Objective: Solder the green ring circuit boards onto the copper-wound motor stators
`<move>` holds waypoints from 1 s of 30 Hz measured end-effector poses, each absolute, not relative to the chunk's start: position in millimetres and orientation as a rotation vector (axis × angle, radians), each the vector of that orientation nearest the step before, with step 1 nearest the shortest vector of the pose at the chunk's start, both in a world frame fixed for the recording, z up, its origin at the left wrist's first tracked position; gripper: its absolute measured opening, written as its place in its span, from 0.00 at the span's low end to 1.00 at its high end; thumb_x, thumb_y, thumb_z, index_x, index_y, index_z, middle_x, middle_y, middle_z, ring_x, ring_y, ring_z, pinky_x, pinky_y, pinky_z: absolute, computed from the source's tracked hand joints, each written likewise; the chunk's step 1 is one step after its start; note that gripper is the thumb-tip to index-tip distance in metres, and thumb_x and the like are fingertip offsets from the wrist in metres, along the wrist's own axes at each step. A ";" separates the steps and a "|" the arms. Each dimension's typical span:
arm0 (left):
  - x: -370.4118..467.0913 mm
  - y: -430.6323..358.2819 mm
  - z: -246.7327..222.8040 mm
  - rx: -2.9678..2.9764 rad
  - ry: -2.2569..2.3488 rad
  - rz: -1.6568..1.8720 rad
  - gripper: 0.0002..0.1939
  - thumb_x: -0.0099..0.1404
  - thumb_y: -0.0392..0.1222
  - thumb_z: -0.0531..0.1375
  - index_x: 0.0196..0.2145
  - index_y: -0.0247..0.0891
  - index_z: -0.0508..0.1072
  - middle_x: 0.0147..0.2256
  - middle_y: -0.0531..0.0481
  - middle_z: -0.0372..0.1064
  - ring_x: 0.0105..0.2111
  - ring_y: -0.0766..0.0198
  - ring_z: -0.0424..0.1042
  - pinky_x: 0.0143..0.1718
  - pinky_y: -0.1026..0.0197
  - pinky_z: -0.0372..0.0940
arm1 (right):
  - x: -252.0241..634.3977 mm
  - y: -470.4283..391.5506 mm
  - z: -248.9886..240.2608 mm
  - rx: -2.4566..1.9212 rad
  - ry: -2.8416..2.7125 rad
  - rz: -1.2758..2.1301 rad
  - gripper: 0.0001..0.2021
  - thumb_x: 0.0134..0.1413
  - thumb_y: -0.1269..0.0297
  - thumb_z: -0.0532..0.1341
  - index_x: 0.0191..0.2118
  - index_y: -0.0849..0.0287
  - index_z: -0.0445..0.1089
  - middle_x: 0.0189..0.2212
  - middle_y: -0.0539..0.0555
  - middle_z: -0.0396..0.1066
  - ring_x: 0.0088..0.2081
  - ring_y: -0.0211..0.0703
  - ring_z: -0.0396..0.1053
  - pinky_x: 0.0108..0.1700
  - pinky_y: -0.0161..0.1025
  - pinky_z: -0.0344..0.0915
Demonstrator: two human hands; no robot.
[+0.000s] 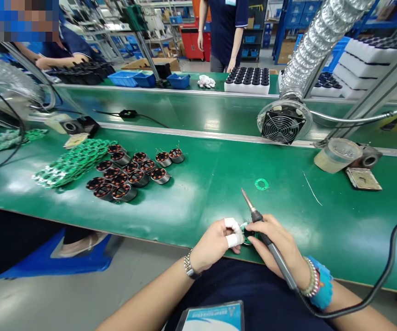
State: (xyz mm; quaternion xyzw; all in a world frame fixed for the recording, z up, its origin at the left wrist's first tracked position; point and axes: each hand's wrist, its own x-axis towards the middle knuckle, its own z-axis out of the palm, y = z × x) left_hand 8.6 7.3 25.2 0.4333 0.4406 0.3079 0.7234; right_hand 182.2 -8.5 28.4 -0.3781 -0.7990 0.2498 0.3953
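Observation:
My left hand, with white tape on its thumb and a finger, pinches the edge of a small round green circuit board near the table's front edge. Something dark shows at the board's middle; my fingers partly hide it. My right hand holds a soldering iron, its tip pointing up and away, apart from the board. The right thumb and fingertips also reach the board's right side. Beyond the hands, a green ring-shaped circuit board lies flat on the table.
Several copper-wound motor stators stand left, beside a stack of green circuit boards. A fume fan on a foil duct hangs ahead. At right are a tub, a solder wire and the iron's cord. Two people are across the bench.

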 end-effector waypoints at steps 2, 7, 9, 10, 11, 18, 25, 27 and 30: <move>7.9 7.4 25.1 0.969 0.967 0.687 0.04 0.48 0.33 0.60 0.23 0.33 0.66 0.18 0.56 0.63 0.19 0.70 0.64 0.25 0.66 0.63 | 177.9 -5.5 29.1 -0.923 -2.037 0.623 0.12 0.54 0.78 0.55 0.43 0.58 0.63 0.34 0.55 0.67 0.38 0.43 0.63 0.39 0.40 0.65; 3.2 3.5 22.5 0.960 0.980 0.682 0.08 0.50 0.38 0.63 0.26 0.32 0.68 0.23 0.53 0.67 0.23 0.69 0.67 0.28 0.64 0.65 | 171.1 -2.2 25.9 -0.900 -2.090 0.600 0.11 0.54 0.78 0.53 0.42 0.59 0.62 0.30 0.54 0.66 0.35 0.44 0.61 0.36 0.41 0.64; 0.7 0.6 19.9 0.948 0.977 0.690 0.10 0.53 0.42 0.63 0.27 0.32 0.68 0.24 0.51 0.68 0.24 0.68 0.68 0.30 0.63 0.66 | 170.2 -3.8 26.2 -0.906 -2.102 0.614 0.11 0.54 0.77 0.52 0.42 0.60 0.62 0.29 0.54 0.66 0.33 0.43 0.61 0.35 0.41 0.64; -0.4 -0.8 18.7 0.949 0.975 0.696 0.10 0.53 0.43 0.63 0.27 0.32 0.68 0.24 0.51 0.69 0.25 0.67 0.69 0.31 0.62 0.66 | 170.3 -5.0 27.1 -0.907 -2.101 0.625 0.11 0.54 0.77 0.52 0.42 0.60 0.63 0.29 0.54 0.66 0.33 0.43 0.61 0.35 0.41 0.64; -1.2 -2.1 17.8 0.955 0.972 0.703 0.11 0.54 0.43 0.62 0.28 0.33 0.68 0.24 0.50 0.70 0.25 0.67 0.69 0.32 0.62 0.66 | 170.8 -6.2 28.6 -0.908 -2.092 0.635 0.11 0.54 0.77 0.52 0.42 0.60 0.63 0.29 0.54 0.66 0.33 0.43 0.62 0.35 0.41 0.64; -2.0 -4.3 18.1 1.008 0.994 0.706 0.11 0.56 0.44 0.61 0.27 0.34 0.66 0.24 0.49 0.71 0.26 0.66 0.71 0.34 0.62 0.66 | 193.9 -14.0 47.3 -0.966 -1.957 0.687 0.10 0.54 0.76 0.55 0.41 0.58 0.67 0.27 0.52 0.66 0.28 0.39 0.63 0.30 0.36 0.64; -3.2 -3.6 14.9 1.070 1.005 0.689 0.09 0.58 0.43 0.59 0.27 0.34 0.66 0.24 0.49 0.71 0.27 0.65 0.72 0.33 0.62 0.65 | 216.3 -25.4 61.2 -0.917 -1.944 0.848 0.14 0.50 0.78 0.56 0.43 0.59 0.69 0.26 0.53 0.68 0.28 0.42 0.64 0.29 0.39 0.63; -3.5 -3.4 14.2 1.087 1.003 0.687 0.08 0.58 0.42 0.59 0.27 0.34 0.66 0.24 0.49 0.71 0.27 0.65 0.72 0.33 0.62 0.65 | 216.3 -26.9 62.4 -0.925 -1.944 0.892 0.14 0.50 0.77 0.56 0.42 0.59 0.70 0.24 0.53 0.68 0.27 0.41 0.64 0.27 0.39 0.63; -3.8 -3.3 13.6 1.101 1.005 0.686 0.08 0.59 0.42 0.58 0.27 0.34 0.66 0.25 0.49 0.71 0.27 0.65 0.72 0.33 0.62 0.65 | 214.5 -26.7 62.2 -0.927 -1.952 0.906 0.13 0.51 0.77 0.56 0.41 0.59 0.71 0.24 0.53 0.68 0.26 0.41 0.64 0.27 0.38 0.63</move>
